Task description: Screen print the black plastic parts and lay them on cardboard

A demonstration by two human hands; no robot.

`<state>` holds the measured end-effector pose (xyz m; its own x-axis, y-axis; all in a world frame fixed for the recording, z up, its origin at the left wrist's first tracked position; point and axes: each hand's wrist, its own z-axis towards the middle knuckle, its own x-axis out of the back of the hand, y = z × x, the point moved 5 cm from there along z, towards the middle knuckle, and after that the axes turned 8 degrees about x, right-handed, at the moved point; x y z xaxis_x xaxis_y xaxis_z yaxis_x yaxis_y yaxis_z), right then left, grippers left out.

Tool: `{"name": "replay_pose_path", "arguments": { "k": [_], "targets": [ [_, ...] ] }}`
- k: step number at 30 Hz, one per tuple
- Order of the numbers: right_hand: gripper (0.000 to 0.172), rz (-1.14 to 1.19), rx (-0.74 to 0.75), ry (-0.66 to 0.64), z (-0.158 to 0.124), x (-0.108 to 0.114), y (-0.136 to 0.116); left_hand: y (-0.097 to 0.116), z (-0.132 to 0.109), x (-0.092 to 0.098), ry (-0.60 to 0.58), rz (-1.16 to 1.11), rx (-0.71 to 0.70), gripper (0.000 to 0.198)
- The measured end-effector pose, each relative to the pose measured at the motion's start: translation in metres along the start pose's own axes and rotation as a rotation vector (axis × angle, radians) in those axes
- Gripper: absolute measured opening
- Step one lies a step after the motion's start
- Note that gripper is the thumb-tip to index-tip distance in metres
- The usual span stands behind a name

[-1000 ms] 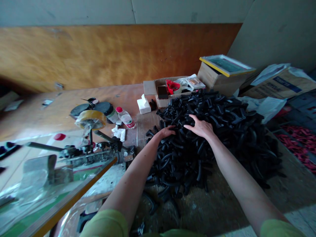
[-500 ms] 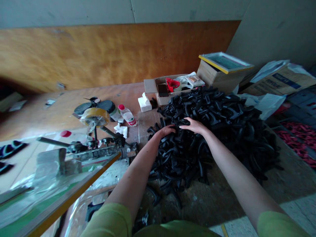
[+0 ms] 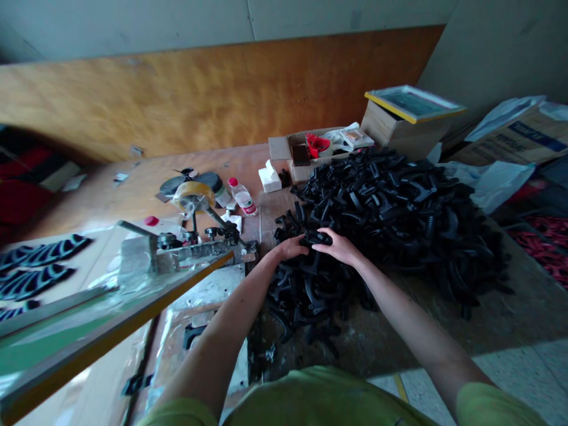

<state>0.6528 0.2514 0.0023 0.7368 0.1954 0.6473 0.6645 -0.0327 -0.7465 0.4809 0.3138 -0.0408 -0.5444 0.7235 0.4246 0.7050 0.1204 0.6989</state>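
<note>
At the near edge of a large heap of curved black plastic parts [image 3: 390,201], on a scuffed wooden work surface [image 3: 399,346], two bare hands close together, fingertips almost meeting over a single black piece [image 3: 318,238] near the top of the heap's front slope. Left hand [image 3: 288,247] low against the pile, right hand [image 3: 339,247] arched over the piece from the other side. Whether either hand actually clamped on it: hard to tell, perhaps only a light touch, with dark parts merging in the dim view. Forearms reaching forward from green sleeves [image 3: 181,412].

Work in hand, judging by the pose: picking at the front of the heap. Next move apparently calling for a firm pinch, to free that piece from the tangle.

Farther back, a cardboard box [image 3: 284,147] with a red tape dispenser [image 3: 318,145], a white tissue box [image 3: 270,179] and a plastic water bottle [image 3: 242,197] just beside the heap. To the left, a roll of yellowish tape [image 3: 191,194] above a metal clamp [image 3: 195,248], and a yellow-edged frame [image 3: 115,313] across the near left.
</note>
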Motion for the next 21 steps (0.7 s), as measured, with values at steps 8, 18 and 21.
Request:
{"name": "replay_pose_path", "arguments": {
  "k": [8, 18, 21],
  "targets": [
    [0.067, 0.003, -0.083, -0.049, -0.038, -0.001, 0.009, 0.002, -0.044, -0.015, 0.156, 0.205, -0.104, 0.082],
    [0.072, -0.624, -0.023, 0.116, -0.055, 0.040, 0.001, -0.024, -0.160, -0.027, 0.525, 0.103, -0.282, 0.047],
    [0.060, -0.653, 0.066, 0.208, -0.060, 0.047, -0.009, -0.046, -0.204, -0.029, 0.567, 0.022, -0.252, 0.038]
  ]
}}
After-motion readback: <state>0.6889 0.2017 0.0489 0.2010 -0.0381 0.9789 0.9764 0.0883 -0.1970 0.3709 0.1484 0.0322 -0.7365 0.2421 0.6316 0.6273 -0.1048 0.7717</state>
